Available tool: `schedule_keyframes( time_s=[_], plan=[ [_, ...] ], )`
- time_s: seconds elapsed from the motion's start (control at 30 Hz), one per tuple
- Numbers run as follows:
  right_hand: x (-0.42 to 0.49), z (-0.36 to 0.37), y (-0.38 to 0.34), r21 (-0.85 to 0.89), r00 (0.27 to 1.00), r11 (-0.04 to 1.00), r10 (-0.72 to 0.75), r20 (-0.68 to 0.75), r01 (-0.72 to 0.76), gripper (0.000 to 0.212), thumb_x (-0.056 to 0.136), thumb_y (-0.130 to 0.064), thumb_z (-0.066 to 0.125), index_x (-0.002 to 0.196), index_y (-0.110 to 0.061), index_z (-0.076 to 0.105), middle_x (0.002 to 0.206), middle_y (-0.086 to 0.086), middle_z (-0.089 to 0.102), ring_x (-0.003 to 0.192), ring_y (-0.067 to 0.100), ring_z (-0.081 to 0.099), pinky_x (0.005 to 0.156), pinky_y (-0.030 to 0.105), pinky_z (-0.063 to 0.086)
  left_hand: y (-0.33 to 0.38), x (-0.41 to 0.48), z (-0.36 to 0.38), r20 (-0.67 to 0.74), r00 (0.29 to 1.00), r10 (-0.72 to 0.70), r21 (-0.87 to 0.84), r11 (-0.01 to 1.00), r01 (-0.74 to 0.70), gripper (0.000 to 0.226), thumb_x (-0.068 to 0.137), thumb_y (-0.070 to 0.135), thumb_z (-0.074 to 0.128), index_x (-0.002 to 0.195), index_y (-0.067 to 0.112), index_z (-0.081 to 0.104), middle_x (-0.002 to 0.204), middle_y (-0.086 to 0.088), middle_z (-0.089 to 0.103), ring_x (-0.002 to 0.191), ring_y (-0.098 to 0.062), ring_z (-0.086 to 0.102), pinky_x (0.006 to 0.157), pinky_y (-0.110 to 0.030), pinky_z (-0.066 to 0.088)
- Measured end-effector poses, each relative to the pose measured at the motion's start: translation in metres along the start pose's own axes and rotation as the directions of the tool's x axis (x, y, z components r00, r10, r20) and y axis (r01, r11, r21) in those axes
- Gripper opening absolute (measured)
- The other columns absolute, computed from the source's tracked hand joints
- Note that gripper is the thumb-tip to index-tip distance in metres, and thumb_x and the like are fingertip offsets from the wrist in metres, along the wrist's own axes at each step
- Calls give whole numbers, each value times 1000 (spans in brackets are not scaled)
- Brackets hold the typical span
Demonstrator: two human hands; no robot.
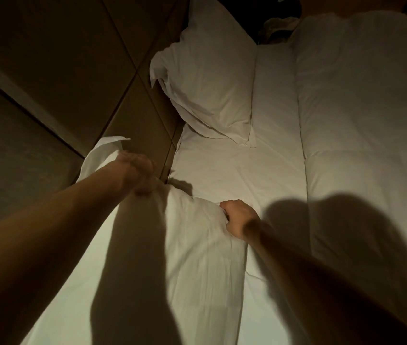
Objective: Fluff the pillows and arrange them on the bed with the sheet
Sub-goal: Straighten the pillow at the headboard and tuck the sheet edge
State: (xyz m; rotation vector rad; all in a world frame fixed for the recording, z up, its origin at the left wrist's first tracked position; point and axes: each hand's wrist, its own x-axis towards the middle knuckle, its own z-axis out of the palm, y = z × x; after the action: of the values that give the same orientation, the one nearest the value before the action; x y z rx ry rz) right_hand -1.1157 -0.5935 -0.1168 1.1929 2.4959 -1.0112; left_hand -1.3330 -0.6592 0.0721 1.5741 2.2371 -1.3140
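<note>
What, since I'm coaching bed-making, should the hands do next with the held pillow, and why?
Probably lay the near pillow flat along the headboard, in line with the far pillow: left hand and right hand grip its far corners, and bare sheet lies ahead.

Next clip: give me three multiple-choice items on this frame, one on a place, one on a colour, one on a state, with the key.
1. Where does the far pillow lie?
A. on the floor
B. on the sheet by the headboard
C. on a chair

2. What colour is the near pillow?
A. blue
B. red
C. white

3. How is the near pillow held?
A. by no hand
B. by the left hand and the right hand
C. by one hand only

Key: 1 B, it rests on the sheet against the headboard; 2 C, its case is white; 3 B, both hands grip its far end.
</note>
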Motion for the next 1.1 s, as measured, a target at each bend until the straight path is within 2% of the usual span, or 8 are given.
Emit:
schedule_keyframes(
  time_s=[0.07,0.17,0.27,0.37,0.5,0.73,0.87,1.1],
  plan=[
    [-2,0,-2,-9,999,999,-36,-35,36,28,67,-25,33,85,-31,53,101,3,68,99,35,62,82,38,51,1,3,2,-41,999,6,-59,998,-8,45,101,44,47,136,18,56,140,-9,60,129,-28,58,110,-39,43],
    [-6,-6,-3,-51,995,994,-93,-36,91,40,67,-24,34,97,-26,60,107,6,66,104,35,60,88,40,50,8,4,-1,-86,996,10,-35,999,-13,44,101,43,48,136,19,58,137,-8,62,125,-28,60,105,-38,44],
    [-7,-15,6,-176,992,977,-125,-21,119,33,77,-12,47,107,-19,60,114,11,59,108,35,57,91,41,50,4,5,-12,-123,992,-18,54,998,24,42,99,45,48,131,22,62,131,-4,66,120,-24,63,101,-36,45],
    [-6,-21,12,-235,991,964,-130,-21,121,35,83,-2,49,114,-14,58,119,12,54,112,32,55,94,38,48,-6,5,-12,-184,978,-95,8,995,98,38,97,45,49,127,26,61,129,-2,66,119,-23,63,101,-35,42],
    [-9,-18,4,-254,989,956,-145,18,145,32,85,-2,53,115,-12,57,121,13,55,114,33,55,95,38,48,8,8,1,-239,970,-31,112,992,60,37,100,47,45,128,26,55,128,-4,63,115,-23,60,97,-36,41],
    [-5,-9,9,-273,992,954,-125,7,122,39,80,-8,53,117,-19,55,119,7,58,114,32,56,96,42,46,-6,17,6,-218,976,-6,21,1000,11,37,97,49,52,128,30,60,125,-2,66,113,-24,63,93,-34,42],
    [-4,0,11,-228,993,968,-95,65,107,50,77,-15,49,126,-22,50,126,5,56,120,31,53,101,45,42,-9,18,2,-215,977,-3,-66,998,-12,35,93,50,57,124,33,63,125,0,66,113,-23,64,89,-31,42],
    [-5,13,15,-78,998,995,-68,17,69,34,81,-13,48,114,-17,57,120,13,61,113,37,59,96,43,50,-2,14,3,-268,962,41,-14,999,-46,30,92,44,59,120,31,62,121,-1,66,109,-23,63,88,-32,39]
  ],
)
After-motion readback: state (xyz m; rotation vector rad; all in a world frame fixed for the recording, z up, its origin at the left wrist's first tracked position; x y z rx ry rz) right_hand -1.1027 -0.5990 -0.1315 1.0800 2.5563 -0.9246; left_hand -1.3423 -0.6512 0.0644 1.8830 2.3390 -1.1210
